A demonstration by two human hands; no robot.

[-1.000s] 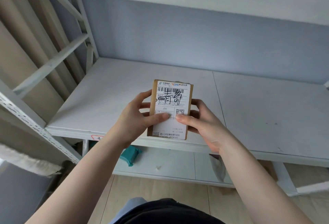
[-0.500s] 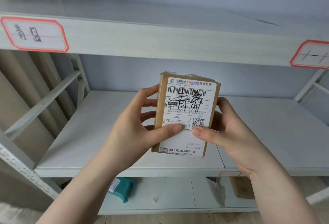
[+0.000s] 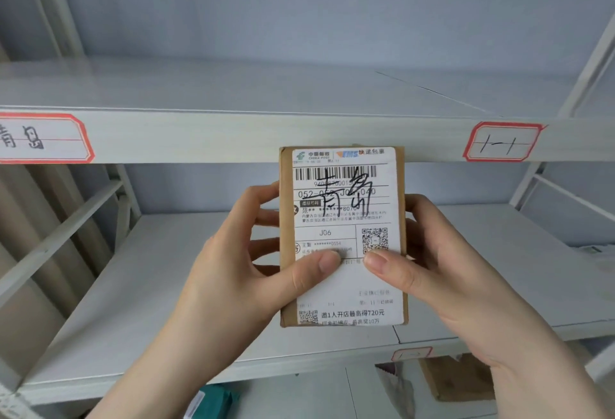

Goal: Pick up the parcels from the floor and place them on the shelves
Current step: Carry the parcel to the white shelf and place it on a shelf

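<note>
I hold a small brown cardboard parcel (image 3: 342, 205) upright in front of me, its white shipping label with black handwriting facing me. My left hand (image 3: 239, 269) grips its left edge with the thumb on the label. My right hand (image 3: 442, 265) grips the right edge, thumb also on the label. The parcel's top reaches the front edge of the upper shelf (image 3: 233, 136). Behind the parcel lies the middle shelf (image 3: 139, 302).
Two red-bordered handwritten tags are stuck on the upper shelf's edge: one at the left (image 3: 40, 139), one at the right (image 3: 502, 142). On the lowest shelf sit a teal package (image 3: 213, 402), a grey bag (image 3: 396, 388) and a brown box (image 3: 459, 378). Slanted braces flank both sides.
Both hands have raised the parcel from the middle shelf's level up to the upper shelf's edge, and my view has tilted upward. The grip is unchanged.
</note>
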